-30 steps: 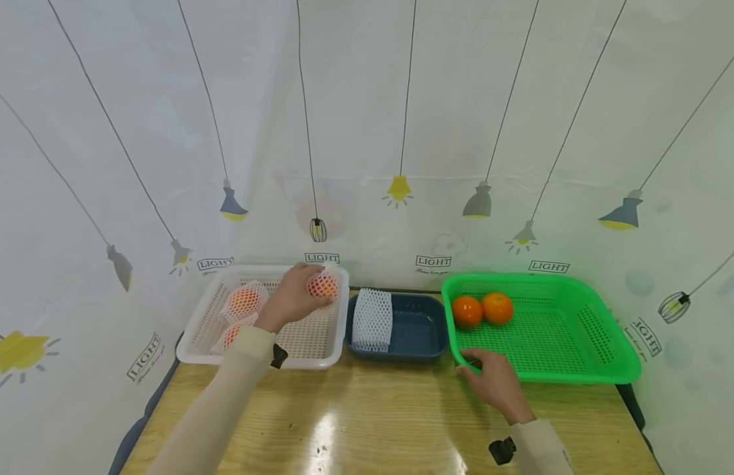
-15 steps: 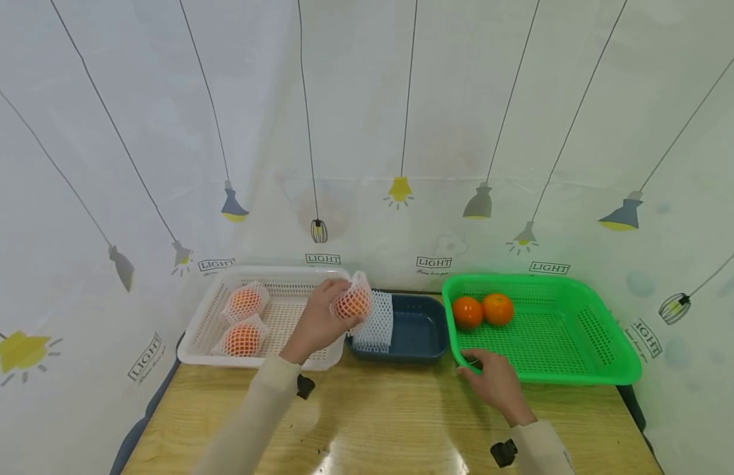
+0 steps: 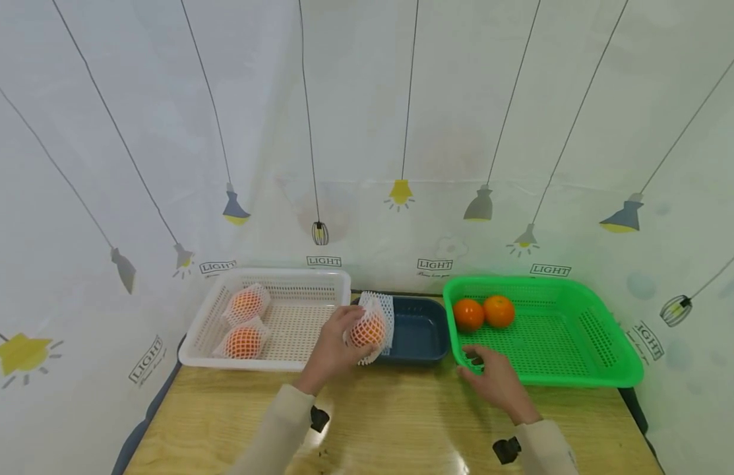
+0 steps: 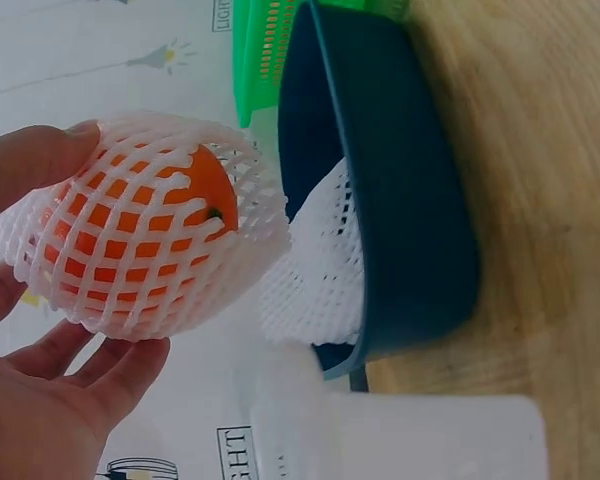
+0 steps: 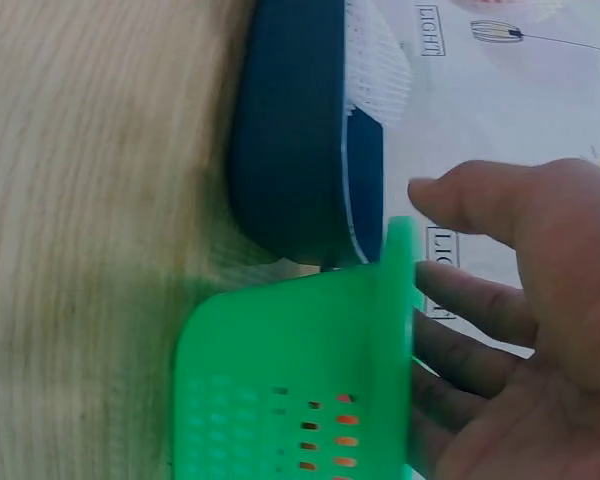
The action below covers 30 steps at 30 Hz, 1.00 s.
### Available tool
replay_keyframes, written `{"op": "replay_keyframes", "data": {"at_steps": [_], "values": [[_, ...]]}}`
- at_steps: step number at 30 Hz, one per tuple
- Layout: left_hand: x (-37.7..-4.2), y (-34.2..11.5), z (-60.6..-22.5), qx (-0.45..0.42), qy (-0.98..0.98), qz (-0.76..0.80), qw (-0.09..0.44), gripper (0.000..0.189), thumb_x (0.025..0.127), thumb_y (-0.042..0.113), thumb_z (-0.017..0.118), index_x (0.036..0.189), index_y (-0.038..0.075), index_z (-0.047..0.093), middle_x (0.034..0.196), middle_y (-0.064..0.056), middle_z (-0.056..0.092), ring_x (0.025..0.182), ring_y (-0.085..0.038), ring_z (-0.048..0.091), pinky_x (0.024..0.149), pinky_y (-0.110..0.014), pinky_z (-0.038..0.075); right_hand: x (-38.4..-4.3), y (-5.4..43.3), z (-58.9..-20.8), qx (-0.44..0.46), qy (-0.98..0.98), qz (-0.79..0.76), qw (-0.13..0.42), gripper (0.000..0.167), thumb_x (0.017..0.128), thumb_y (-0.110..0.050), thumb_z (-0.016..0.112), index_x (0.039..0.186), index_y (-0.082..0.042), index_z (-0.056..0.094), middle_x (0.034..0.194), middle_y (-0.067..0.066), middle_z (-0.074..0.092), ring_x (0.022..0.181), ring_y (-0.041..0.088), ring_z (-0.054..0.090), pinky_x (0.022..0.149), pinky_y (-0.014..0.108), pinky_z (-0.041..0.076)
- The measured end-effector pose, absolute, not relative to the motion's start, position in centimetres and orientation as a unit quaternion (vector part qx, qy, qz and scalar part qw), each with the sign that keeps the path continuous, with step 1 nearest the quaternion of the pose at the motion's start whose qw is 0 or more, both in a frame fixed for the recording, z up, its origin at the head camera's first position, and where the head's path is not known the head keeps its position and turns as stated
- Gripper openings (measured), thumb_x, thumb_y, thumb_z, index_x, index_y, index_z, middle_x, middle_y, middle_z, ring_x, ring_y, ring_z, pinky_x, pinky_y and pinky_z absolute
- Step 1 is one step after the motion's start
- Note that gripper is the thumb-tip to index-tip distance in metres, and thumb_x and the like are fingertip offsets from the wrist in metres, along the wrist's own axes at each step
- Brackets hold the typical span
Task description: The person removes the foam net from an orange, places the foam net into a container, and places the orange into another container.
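Note:
My left hand (image 3: 334, 346) grips an orange (image 4: 140, 225) wrapped in a white foam net (image 4: 165, 310), thumb on one side and fingers on the other. In the head view this fruit overlaps the dark blue tray (image 3: 419, 336). Flat white foam nets (image 4: 325, 265) lie in that tray. At the near left corner of the green basket (image 5: 290, 370) is my right hand (image 3: 494, 379). Its thumb is held apart from the rim, and its loosely extended fingers lie right at the rim, partly hidden behind it in the right wrist view.
The white basket (image 3: 191, 340) at left holds two net-wrapped oranges (image 3: 244, 342). Two bare oranges (image 3: 498, 311) sit at the left end of the green basket. All containers stand in a row on a wooden table (image 3: 390, 422), against a lamp-printed backdrop (image 3: 367, 132).
My left hand has carried the net-wrapped orange out of the white basket, rightward and toward me, to the blue tray. The right hand stays by the green basket's corner.

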<state>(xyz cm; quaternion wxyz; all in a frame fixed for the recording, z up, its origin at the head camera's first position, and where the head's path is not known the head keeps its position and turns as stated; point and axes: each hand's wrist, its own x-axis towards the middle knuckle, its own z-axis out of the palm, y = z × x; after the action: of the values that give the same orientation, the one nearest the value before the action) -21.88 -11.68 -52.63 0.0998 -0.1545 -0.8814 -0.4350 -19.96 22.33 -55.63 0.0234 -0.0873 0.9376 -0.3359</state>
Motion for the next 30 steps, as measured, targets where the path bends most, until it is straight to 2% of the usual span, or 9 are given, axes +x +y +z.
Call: {"op": "replay_keyframes", "data": {"at_steps": [7, 11, 14, 19, 24, 30], "values": [[-20.8, -10.9, -53.9, -0.174, -0.872, -0.445, 0.101, 0.059, 0.078, 0.016, 0.091, 0.131, 0.006, 0.067, 0.142, -0.012, 0.057, 0.131, -0.032, 0.057, 0.101, -0.046, 0.057, -19.7, 22.0, -54.4, -0.120, 0.926, -0.357, -0.006, 0.056, 0.093, -0.034, 0.077, 0.138, -0.005, 0.062, 0.136, 0.017, 0.065, 0.120, 0.039, 0.063, 0.095, 0.053, 0.057], [-20.5, -10.5, -54.9, -0.187, -0.862, -0.461, 0.093, 0.059, 0.079, 0.015, 0.090, 0.133, 0.008, 0.066, 0.143, -0.010, 0.056, 0.130, -0.030, 0.058, 0.099, -0.045, 0.058, -19.4, 21.6, -53.8, -0.122, 0.906, -0.406, 0.022, 0.057, 0.092, -0.042, 0.077, 0.139, -0.013, 0.062, 0.139, 0.013, 0.065, 0.123, 0.035, 0.063, 0.097, 0.048, 0.057], [-20.3, -10.1, -55.7, -0.193, -0.855, -0.474, 0.083, 0.060, 0.079, 0.015, 0.089, 0.134, 0.009, 0.065, 0.144, -0.008, 0.055, 0.129, -0.028, 0.059, 0.098, -0.042, 0.059, -19.3, 21.2, -53.9, -0.119, 0.882, -0.452, 0.055, 0.054, 0.092, -0.042, 0.077, 0.138, -0.018, 0.063, 0.139, 0.009, 0.065, 0.122, 0.033, 0.063, 0.099, 0.044, 0.058], [-19.7, -9.4, -57.2, -0.204, -0.845, -0.488, 0.076, 0.063, 0.077, 0.015, 0.091, 0.135, 0.010, 0.065, 0.145, -0.006, 0.056, 0.132, -0.025, 0.057, 0.103, -0.040, 0.056, -19.0, 20.2, -54.8, -0.115, 0.855, -0.494, 0.105, 0.056, 0.090, -0.040, 0.078, 0.140, -0.023, 0.060, 0.141, 0.005, 0.063, 0.125, 0.033, 0.061, 0.101, 0.044, 0.056], [-18.9, -8.7, -58.5, -0.212, -0.840, -0.493, 0.082, 0.063, 0.075, 0.016, 0.092, 0.132, 0.010, 0.067, 0.144, -0.007, 0.059, 0.131, -0.026, 0.058, 0.107, -0.042, 0.054, -18.7, 19.0, -56.0, -0.114, 0.838, -0.517, 0.133, 0.062, 0.090, -0.037, 0.079, 0.146, -0.023, 0.055, 0.148, 0.013, 0.058, 0.130, 0.040, 0.058, 0.098, 0.040, 0.057], [-18.4, -8.2, -60.2, -0.220, -0.838, -0.493, 0.083, 0.062, 0.073, 0.016, 0.092, 0.130, 0.013, 0.068, 0.143, -0.004, 0.060, 0.132, -0.024, 0.059, 0.111, -0.037, 0.051, -18.6, 17.6, -57.7, -0.130, 0.816, -0.546, 0.139, 0.068, 0.091, -0.030, 0.079, 0.150, -0.013, 0.049, 0.150, 0.021, 0.052, 0.133, 0.043, 0.055, 0.106, 0.053, 0.053]]}}
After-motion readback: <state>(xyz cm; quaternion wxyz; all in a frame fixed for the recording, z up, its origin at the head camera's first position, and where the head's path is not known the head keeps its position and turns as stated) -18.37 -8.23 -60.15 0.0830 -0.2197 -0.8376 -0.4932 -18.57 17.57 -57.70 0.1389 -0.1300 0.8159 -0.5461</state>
